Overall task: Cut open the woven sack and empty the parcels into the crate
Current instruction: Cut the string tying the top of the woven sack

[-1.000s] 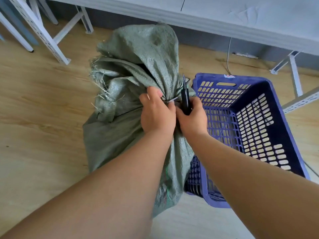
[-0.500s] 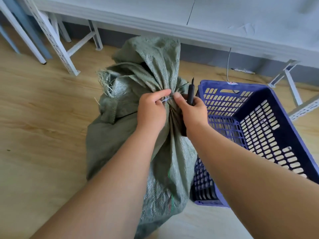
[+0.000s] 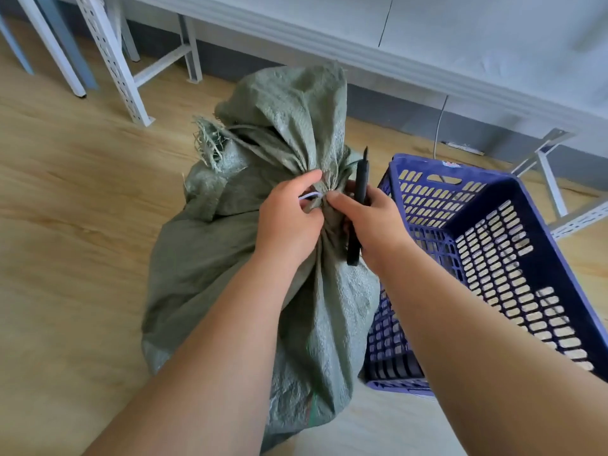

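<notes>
Sack (image 3: 263, 258) contents hidden (neck tied); crate (image 3: 493, 258) cut by right edge; cutter (image 3: 360, 195) middle behind right hand (image 3: 375, 225).
</notes>
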A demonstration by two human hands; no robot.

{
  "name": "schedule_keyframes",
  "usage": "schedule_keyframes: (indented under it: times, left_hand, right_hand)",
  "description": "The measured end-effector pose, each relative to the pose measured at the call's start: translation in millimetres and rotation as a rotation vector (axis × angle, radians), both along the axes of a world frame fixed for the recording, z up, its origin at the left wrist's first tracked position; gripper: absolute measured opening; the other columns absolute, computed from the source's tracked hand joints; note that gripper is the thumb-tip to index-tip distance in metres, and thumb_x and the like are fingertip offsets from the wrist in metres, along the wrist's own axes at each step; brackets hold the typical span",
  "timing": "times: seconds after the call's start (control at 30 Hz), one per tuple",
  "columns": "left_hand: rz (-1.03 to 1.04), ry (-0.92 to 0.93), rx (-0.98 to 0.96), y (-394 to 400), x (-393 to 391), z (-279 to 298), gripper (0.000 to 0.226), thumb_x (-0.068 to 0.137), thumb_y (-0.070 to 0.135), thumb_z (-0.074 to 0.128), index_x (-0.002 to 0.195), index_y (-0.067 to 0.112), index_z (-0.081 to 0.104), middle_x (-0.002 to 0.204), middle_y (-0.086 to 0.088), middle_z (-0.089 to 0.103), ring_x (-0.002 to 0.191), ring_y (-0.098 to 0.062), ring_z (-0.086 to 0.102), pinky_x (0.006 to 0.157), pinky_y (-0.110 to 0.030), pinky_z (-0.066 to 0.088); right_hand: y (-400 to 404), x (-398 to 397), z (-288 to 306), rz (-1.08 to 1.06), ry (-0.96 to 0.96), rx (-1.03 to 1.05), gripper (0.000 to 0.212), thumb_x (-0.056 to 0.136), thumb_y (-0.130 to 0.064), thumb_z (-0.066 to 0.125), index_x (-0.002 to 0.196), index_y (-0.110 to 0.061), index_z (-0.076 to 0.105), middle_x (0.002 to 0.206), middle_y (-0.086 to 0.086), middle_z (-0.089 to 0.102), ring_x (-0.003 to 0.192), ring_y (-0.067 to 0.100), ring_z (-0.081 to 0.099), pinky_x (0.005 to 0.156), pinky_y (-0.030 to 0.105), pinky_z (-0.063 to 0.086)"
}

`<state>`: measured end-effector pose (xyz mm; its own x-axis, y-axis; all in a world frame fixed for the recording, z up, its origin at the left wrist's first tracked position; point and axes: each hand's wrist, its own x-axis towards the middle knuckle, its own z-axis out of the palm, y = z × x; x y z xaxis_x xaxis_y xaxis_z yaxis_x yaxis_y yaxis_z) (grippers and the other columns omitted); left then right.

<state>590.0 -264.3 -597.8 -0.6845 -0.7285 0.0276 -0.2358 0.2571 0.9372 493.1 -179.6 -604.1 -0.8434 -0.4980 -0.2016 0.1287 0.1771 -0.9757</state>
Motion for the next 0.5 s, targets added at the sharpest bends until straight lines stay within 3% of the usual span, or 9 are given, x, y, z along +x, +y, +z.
schedule_keyframes:
  times: [0.13, 0.23, 0.33, 0.4, 0.5]
  left_hand:
    - [0.042, 0.168, 0.204, -3.0, -9.4, -0.6, 0.030, 0.088, 0.028, 0.063, 0.116, 0.033, 0.067, 0.107, 0.021, 0.065, 0.092, 0.018, 0.056, 0.073, 0.000, 0.042]
    - [0.136, 0.191, 0.166, 1.3, -9.8, -4.4, 0.032, 0.091, 0.012, 0.054, 0.109, 0.033, 0.070, 0.088, 0.026, 0.060, 0.074, 0.017, 0.052, 0.067, 0.002, 0.040]
    - [0.079, 0.188, 0.121, -0.1, -10.3, -6.2, 0.047, 0.089, 0.000, 0.049, 0.106, 0.039, 0.070, 0.096, 0.022, 0.060, 0.075, 0.009, 0.051, 0.074, -0.004, 0.041]
    - [0.048, 0.169, 0.062, 1.3, -11.7, -5.9, 0.048, 0.090, 0.000, 0.046, 0.099, 0.043, 0.067, 0.109, 0.011, 0.059, 0.079, 0.005, 0.048, 0.076, -0.007, 0.038]
    - [0.024, 0.157, -0.017, 3.8, -13.0, -3.7, 0.044, 0.092, 0.001, 0.044, 0.096, 0.038, 0.068, 0.116, 0.007, 0.052, 0.089, 0.005, 0.048, 0.078, -0.002, 0.036]
  right_hand:
    - [-4.1, 0.1, -3.4, -0.054, -0.073, -0.127, 0.025, 0.083, -0.014, 0.071, 0.108, -0.012, 0.066, 0.083, 0.009, 0.062, 0.074, 0.023, 0.054, 0.066, 0.034, 0.046]
    - [-3.3, 4.5, -7.9, -0.062, -0.140, -0.178, 0.023, 0.084, -0.014, 0.069, 0.107, -0.014, 0.066, 0.089, 0.010, 0.064, 0.081, 0.025, 0.055, 0.072, 0.036, 0.046]
    - [-2.7, 4.8, -3.8, -0.062, -0.156, -0.185, 0.019, 0.083, -0.024, 0.073, 0.099, -0.015, 0.069, 0.090, 0.013, 0.068, 0.081, 0.027, 0.062, 0.078, 0.043, 0.053]
    - [-4.8, 2.2, 0.4, -0.099, -0.143, -0.178, 0.016, 0.082, -0.022, 0.074, 0.095, -0.014, 0.069, 0.086, 0.012, 0.070, 0.077, 0.026, 0.066, 0.080, 0.047, 0.057]
    - [-7.5, -1.9, 1.4, -0.145, -0.181, -0.216, 0.006, 0.083, -0.014, 0.071, 0.088, -0.015, 0.068, 0.071, 0.006, 0.069, 0.065, 0.022, 0.065, 0.070, 0.039, 0.057]
